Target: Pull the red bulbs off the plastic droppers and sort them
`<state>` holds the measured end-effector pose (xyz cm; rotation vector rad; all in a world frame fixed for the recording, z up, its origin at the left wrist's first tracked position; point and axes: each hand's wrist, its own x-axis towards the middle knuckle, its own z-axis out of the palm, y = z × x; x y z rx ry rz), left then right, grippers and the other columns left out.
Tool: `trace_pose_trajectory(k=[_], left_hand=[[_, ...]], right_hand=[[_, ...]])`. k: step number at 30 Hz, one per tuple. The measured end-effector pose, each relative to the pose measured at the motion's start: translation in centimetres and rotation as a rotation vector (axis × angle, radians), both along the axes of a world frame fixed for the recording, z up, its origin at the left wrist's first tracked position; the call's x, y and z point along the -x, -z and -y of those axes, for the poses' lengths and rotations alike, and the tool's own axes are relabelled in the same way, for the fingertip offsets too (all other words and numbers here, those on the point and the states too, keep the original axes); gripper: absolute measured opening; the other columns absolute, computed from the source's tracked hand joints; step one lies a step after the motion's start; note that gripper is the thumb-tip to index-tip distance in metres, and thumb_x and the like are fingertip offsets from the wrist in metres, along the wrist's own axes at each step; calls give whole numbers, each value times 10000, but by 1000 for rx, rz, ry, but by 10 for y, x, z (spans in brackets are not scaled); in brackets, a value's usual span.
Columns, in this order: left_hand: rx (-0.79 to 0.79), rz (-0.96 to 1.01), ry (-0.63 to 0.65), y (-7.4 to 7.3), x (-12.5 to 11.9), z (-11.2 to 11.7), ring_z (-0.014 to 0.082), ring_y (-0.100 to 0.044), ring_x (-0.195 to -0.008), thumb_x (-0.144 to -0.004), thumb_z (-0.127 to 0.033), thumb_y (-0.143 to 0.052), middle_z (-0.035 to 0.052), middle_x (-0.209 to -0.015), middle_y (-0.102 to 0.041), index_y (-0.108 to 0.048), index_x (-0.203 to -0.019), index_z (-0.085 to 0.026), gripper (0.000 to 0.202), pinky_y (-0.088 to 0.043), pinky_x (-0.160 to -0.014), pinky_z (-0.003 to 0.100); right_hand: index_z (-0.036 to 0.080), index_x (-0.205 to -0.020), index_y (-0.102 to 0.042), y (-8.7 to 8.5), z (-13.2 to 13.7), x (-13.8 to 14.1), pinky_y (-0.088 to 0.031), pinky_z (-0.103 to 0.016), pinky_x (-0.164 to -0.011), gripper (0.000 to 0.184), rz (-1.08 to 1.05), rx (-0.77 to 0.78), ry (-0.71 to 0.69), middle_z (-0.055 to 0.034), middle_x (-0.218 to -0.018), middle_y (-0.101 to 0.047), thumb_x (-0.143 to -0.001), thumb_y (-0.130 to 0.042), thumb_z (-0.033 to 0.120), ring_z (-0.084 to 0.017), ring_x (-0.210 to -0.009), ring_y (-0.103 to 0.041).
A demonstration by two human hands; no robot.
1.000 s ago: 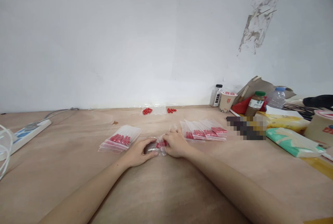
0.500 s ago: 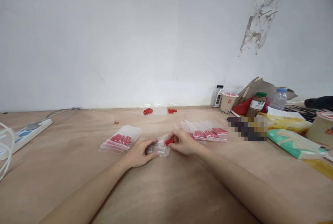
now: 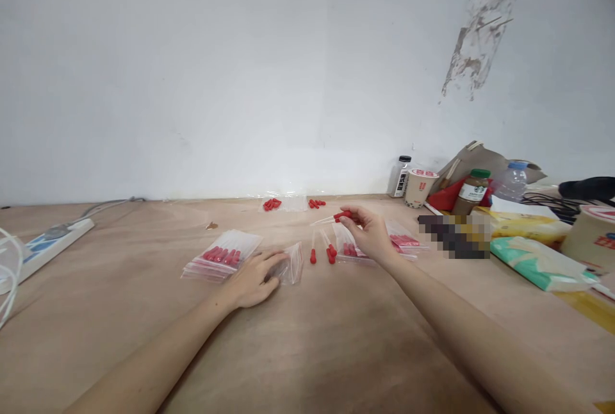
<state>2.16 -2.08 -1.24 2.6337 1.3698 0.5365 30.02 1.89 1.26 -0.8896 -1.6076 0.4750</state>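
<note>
My left hand lies on the wooden table, its fingers pressing down an emptied clear zip bag. My right hand is raised a little above the table and pinches a clear dropper with a red bulb. Two or three more red-bulbed droppers lie loose on the table between my hands. A stack of bags with red droppers lies left of my left hand. Another row of such bags lies under and right of my right hand.
Loose red bulbs in clear plastic sit by the wall. A white power strip with cables is at the far left. At the right stand a small bottle, a paper cup, a coffee bottle, a water bottle and tissue packs.
My right hand pulled droppers out of the bag, left some on the table, and rose up and to the right holding one. My left hand stayed on the bag.
</note>
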Motion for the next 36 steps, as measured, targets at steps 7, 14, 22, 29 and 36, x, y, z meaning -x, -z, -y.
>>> trace_pose_trajectory(k=[7,14,22,29,36], left_hand=[[-46,150,-124,2,-9,3,232,-532,-1046,-874,-304,-370,73,-1141,-572,-488,-1053,-201,237,-416,-907,397],[60,162,-82,3,-14,6,248,-468,-1181,-894,-389,-369,109,-1295,-498,-378,-1270,-191,425,-367,-995,415],[91,94,-67,3,-15,6,241,-454,-1200,-893,-426,-364,97,-1309,-493,-424,-1275,-184,457,-357,-1011,406],[121,-71,-39,3,-13,7,251,-271,-1330,-899,-508,-318,66,-1437,-327,-387,-1347,-263,516,-225,-1079,449],[152,-223,-52,1,-13,9,272,-134,-1368,-863,-615,-279,59,-1487,-173,-264,-1388,-329,598,-127,-1090,487]], right_hand=[[189,-1110,-587,35,9,10,-473,-344,-817,315,624,-431,46,-95,-1050,-644,-881,-380,125,-181,-929,-572],[168,-1149,-564,48,3,16,-457,-315,-813,308,915,-548,52,-104,-1043,-633,-902,-387,117,-174,-911,-560],[152,-1131,-563,48,11,22,-422,-310,-772,273,1135,-539,67,-90,-1018,-636,-922,-387,163,-182,-892,-563],[190,-1059,-588,44,12,22,-375,-328,-783,243,1138,-534,97,-58,-974,-649,-931,-383,211,-178,-863,-549],[167,-1090,-558,42,15,20,-361,-330,-807,236,1086,-508,83,-79,-952,-640,-889,-479,260,-192,-898,-538]])
